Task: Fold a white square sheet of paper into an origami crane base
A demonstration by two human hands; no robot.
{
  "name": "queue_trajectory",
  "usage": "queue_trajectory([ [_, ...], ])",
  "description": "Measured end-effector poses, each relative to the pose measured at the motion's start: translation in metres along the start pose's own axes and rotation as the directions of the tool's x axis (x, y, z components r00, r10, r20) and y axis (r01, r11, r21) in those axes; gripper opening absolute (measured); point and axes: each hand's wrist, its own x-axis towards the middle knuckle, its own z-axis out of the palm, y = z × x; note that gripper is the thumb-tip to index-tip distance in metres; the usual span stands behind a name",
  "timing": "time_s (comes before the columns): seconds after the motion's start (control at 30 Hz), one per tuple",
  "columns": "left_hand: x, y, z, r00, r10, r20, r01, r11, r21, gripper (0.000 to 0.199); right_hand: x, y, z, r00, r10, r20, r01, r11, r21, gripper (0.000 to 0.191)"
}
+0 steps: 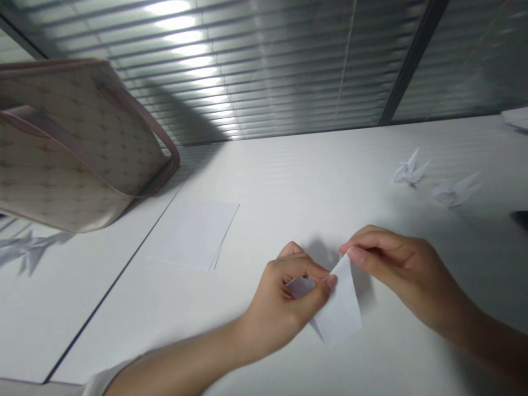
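A folded sheet of white paper (340, 311) is held just above the white table by both hands. My left hand (291, 294) pinches its upper left edge between thumb and fingers. At the top corner, the thumb and forefinger of my right hand (390, 258) are closed on the paper's tip. One flap hangs down toward me, and another layer shows behind my left thumb. Left of my hands lies a small stack of white square paper (192, 234). Two folded paper cranes (411, 169) stand at the back right.
A patterned handbag (82, 148) with pink handles stands at the back left. Beside it, at the left edge, lie more folded white paper shapes (31, 247). A dark seam (111, 289) crosses the table. Blinds (268, 71) rise behind it. A dark object (520, 219) sits at the right edge.
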Motion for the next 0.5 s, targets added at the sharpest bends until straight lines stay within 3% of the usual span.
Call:
queue_trajectory([
  [0.2,0.0013,-0.0001,0.0002,1.0,-0.021,0.019,0.021,1.0,0.005,0.013,-0.0007,0.0002,0.0005,0.999,-0.035,-0.006,0.035,0.999,-0.001,0.021],
  [0.3,0.0016,-0.0006,0.0004,1.0,-0.027,0.015,0.027,1.0,0.0,0.013,-0.0001,0.0017,0.0012,0.997,-0.016,0.072,0.015,1.0,0.018,0.013],
  [0.4,0.002,-0.0021,0.0004,1.0,-0.006,0.014,0.005,1.0,0.02,0.014,-0.0003,0.0027,0.0026,0.991,-0.025,0.132,0.028,0.999,-0.021,0.019],
  [0.5,0.0026,-0.0046,-0.0008,1.0,-0.013,0.002,0.013,0.999,0.048,0.008,-0.0006,0.0033,0.0019,0.998,-0.05,0.049,0.054,0.996,-0.078,0.026],
])
